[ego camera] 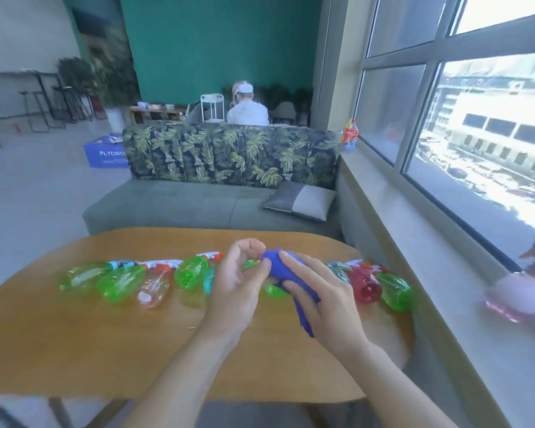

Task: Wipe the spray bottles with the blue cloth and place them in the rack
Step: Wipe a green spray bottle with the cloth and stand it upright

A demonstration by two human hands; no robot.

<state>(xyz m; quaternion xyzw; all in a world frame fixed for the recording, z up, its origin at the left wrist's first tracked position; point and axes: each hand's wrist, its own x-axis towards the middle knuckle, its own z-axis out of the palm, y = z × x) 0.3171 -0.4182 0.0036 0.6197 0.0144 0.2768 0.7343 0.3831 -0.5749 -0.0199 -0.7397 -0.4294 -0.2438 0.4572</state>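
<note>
With my right hand curled round the blue cloth over the green bottle, my left hand pinches its top, so I should rub evenly while turning it.

We cannot make out most of the green bottle at the table's centre: the blue cloth and our right hand cover it. Our left hand hides what its fingertips pinch. The teal bottle beside it is half concealed. At three o'clock, the pink object on the sill is blurred beyond telling.
</note>
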